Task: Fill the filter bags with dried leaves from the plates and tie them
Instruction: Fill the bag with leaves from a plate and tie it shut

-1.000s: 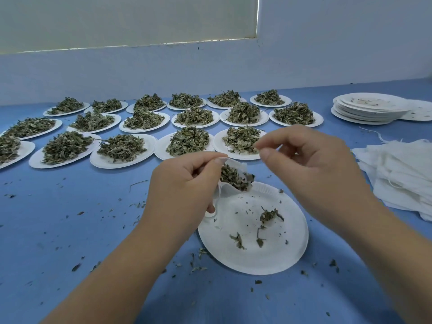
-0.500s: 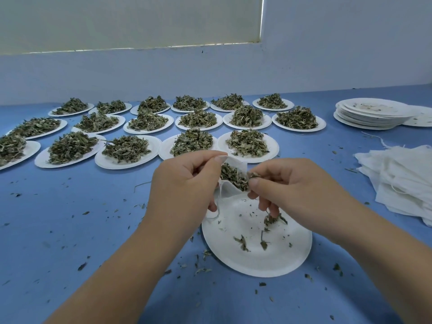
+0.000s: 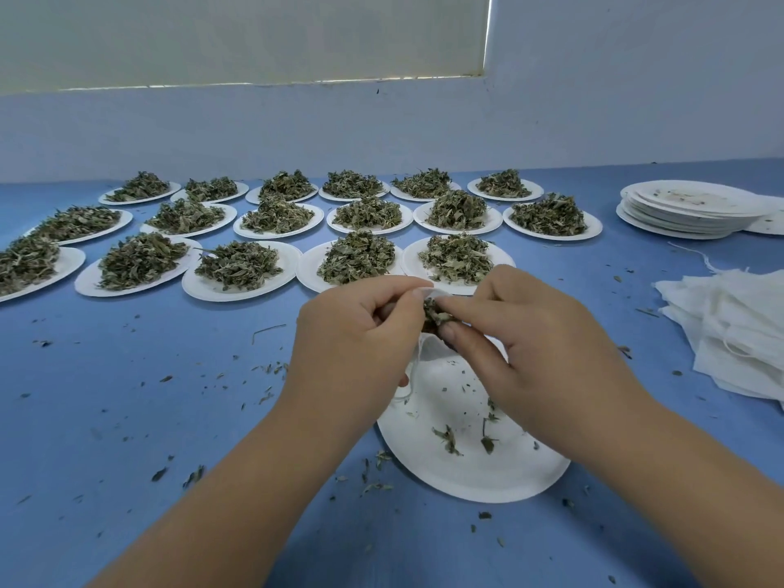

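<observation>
Since half a second ago the right hand (image 3: 530,337) has closed in on the small white fabric filter bag (image 3: 429,352), thumb and forefinger now pinching dried green leaves (image 3: 437,317) at its mouth. The left hand (image 3: 360,333) keeps pinching the rim, above the nearly bare white paper plate (image 3: 475,475). Both hands hide most of the bag; it seems nearly full.

Soft even daylight, wide-angle edge distortion
</observation>
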`<state>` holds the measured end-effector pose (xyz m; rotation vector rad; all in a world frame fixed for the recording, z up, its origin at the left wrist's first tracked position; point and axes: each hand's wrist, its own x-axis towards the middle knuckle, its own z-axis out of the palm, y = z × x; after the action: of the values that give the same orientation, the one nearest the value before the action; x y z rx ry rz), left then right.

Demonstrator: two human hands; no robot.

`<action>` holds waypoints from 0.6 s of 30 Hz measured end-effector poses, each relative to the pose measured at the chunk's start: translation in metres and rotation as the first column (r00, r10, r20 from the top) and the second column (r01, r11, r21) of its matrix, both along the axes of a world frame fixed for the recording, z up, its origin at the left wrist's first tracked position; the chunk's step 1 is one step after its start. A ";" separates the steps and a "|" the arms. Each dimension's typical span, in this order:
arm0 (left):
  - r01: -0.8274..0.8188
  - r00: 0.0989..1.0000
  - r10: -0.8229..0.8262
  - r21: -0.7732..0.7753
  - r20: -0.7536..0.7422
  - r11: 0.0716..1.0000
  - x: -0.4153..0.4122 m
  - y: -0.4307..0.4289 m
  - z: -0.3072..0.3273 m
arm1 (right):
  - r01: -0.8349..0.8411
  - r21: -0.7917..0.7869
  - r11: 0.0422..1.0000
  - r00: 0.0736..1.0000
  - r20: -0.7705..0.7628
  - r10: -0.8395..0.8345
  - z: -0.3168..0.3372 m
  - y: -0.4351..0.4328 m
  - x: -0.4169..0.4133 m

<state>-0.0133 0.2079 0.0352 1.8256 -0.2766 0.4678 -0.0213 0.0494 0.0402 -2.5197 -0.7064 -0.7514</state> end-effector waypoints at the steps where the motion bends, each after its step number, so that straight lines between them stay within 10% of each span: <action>1: 0.000 1.000 0.000 -0.006 -0.001 1.000 0.000 0.000 0.000 | -0.006 -0.004 1.000 1.000 0.002 0.006 0.000 0.000 0.000; 18: 0.020 1.000 -0.020 -0.001 -0.009 1.000 -0.003 0.002 0.004 | 0.021 0.424 0.905 0.972 -0.220 0.080 -0.003 0.001 0.008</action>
<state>-0.0160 0.2100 0.0391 1.8218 -0.2881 0.4457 -0.0135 0.0503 0.0376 -2.1433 -0.4408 -0.5182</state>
